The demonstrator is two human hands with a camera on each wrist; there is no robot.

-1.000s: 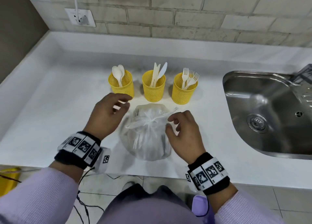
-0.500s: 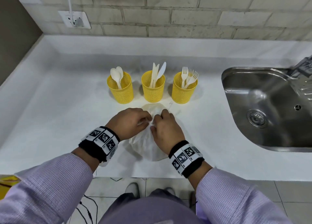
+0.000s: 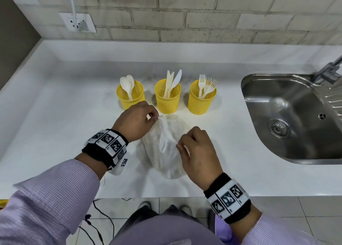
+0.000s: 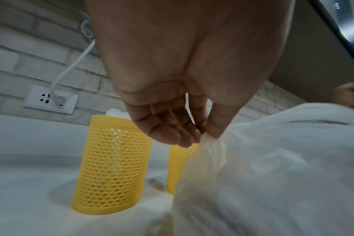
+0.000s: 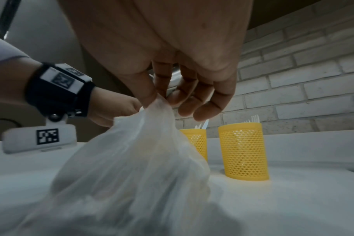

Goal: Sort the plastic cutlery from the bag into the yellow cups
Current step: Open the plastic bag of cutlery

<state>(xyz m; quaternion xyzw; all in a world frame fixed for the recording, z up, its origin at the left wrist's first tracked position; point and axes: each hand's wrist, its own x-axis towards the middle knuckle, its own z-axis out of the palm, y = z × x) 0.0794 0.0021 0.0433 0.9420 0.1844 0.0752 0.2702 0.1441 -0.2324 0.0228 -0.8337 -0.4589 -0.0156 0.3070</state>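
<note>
White counter [image 3: 55, 126], steel sink [image 3: 288, 119] off to your right, brick wall behind with a socket [image 3: 77, 22] and plug. The translucent plastic bag [image 3: 162, 152] lies on the counter right in front of you, just short of the three yellow mesh cups. It looks tied or gathered at the top; contents are too hazy to tell.

Cups, in a row: spoon cup [image 3: 130, 95] on the left with two spoons [image 3: 126, 84], knife cup [image 3: 167, 96] in the middle with knives [image 3: 173, 82], fork cup [image 3: 201, 97] on the right with forks [image 3: 207, 84]. So sorting is already partly done, judging from what stands in them.

Change: half a second ago both your hands were bunched together over the bag's top; now they have drawn apart. Your left hand [image 3: 137, 122] pinches a bit of plastic at the bag's far end, near the spoon cup. Your right hand [image 3: 198, 152] pinches the film at the near right side, thumb and forefinger clamped on it, other fingers loosely curled. The plastic is stretched between the two pinches.

Meaning: you're likely pulling the knot or mouth open to reach the rest of the cutlery. The film is thin, so it may tear or spill if you yank.
</note>
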